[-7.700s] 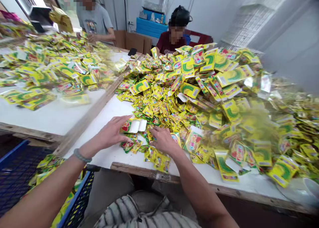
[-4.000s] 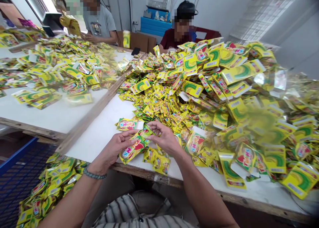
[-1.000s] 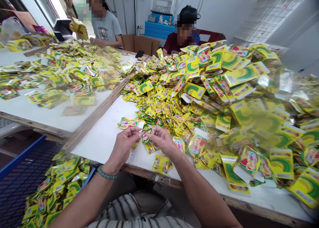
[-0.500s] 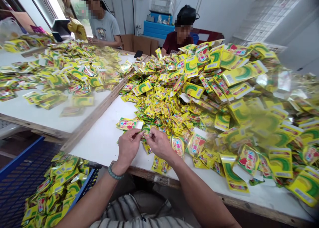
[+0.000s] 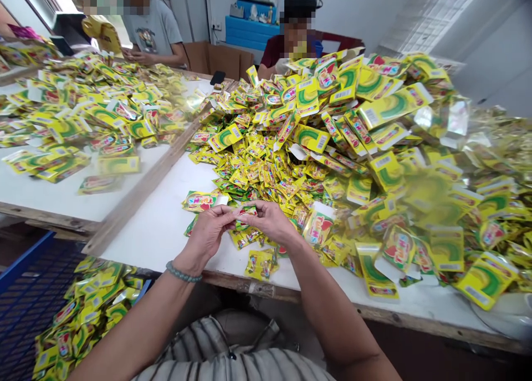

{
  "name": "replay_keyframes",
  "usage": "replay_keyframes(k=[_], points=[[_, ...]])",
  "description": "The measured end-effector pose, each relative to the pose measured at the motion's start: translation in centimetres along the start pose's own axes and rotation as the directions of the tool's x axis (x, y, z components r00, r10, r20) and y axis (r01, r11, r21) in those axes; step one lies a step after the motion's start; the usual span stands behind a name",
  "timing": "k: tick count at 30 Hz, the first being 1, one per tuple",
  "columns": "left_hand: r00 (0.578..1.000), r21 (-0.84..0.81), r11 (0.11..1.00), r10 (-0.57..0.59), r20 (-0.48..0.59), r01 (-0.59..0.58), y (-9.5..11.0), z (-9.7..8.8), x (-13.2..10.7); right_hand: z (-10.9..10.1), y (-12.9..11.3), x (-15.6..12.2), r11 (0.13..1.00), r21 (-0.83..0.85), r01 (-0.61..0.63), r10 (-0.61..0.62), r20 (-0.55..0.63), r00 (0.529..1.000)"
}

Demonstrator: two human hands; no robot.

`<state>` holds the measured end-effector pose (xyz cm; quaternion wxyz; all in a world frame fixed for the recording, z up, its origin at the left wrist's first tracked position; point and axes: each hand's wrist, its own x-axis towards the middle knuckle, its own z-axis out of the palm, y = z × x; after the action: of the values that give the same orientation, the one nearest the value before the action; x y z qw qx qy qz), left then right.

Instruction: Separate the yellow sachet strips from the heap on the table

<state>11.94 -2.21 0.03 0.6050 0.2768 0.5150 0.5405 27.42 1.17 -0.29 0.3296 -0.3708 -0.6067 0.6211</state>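
My left hand (image 5: pixel 210 228), with a beaded bracelet (image 5: pixel 183 272) on its wrist, and my right hand (image 5: pixel 272 221) meet over the white table (image 5: pixel 153 203). Between their pinched fingertips is a small green, yellow and red packet (image 5: pixel 248 211), partly hidden by the fingers. Just beyond my left hand lies a flat yellow box (image 5: pixel 199 200) with a white flap. Several small yellow packets (image 5: pixel 260 263) rest by the table edge below my right hand. A heap of small packets (image 5: pixel 266 164) spreads beyond both hands.
Yellow boxes (image 5: pixel 390 106) are piled high on the right. A wooden strip (image 5: pixel 145 184) divides the table, with more boxes (image 5: pixel 112 115) to its left. A blue crate (image 5: pixel 25 275) with filled boxes stands low at left. Two people (image 5: pixel 160 31) sit across the table.
My right hand has opened from a curled grip to longer, pinching fingers, showing more of the packet. The view has shifted, and the person opposite has raised a yellow item.
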Motion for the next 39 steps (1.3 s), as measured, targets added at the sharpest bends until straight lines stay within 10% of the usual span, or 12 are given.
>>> replay_keyframes(k=[7, 12, 14, 19, 24, 30, 39], points=[[0.987, 0.340, 0.928, 0.163, -0.007, -0.151, -0.6, 0.6, 0.6, -1.2, -0.2, -0.2, 0.964, -0.267, 0.022, -0.105, -0.302, 0.948], [0.951, 0.906, 0.318, 0.220, 0.218, -0.281, -2.5, 1.5, 1.3, -1.6, -0.6, -0.2, 0.956, -0.292, 0.032, -0.164, -0.441, 0.882], [0.944, 0.919, 0.252, 0.212, 0.254, -0.304, -2.9, 1.5, 1.7, -1.7, -0.7, -0.1, 0.956, -0.292, 0.039, -0.175, -0.458, 0.871], [0.956, 0.750, 0.617, 0.285, 0.070, -0.239, -2.2, 0.0, 2.3, -1.5, 0.2, 0.6, 0.998, -0.039, 0.051, -0.064, -0.468, 0.881], [0.969, 0.189, 0.958, 0.234, -0.075, -0.217, -1.6, -0.5, 1.3, 0.1, 1.7, 1.1, 0.996, 0.093, -0.006, 0.038, -0.344, 0.938], [0.973, -0.073, 0.983, 0.152, -0.173, -0.167, -1.3, -0.2, 0.5, 1.2, 2.3, 1.2, 0.994, 0.108, -0.034, 0.067, -0.321, 0.945], [0.955, 0.135, 0.955, 0.279, -0.096, -0.265, -0.6, -1.3, 0.4, 1.8, 1.4, 0.7, 0.995, -0.056, 0.077, -0.088, -0.222, 0.971]])
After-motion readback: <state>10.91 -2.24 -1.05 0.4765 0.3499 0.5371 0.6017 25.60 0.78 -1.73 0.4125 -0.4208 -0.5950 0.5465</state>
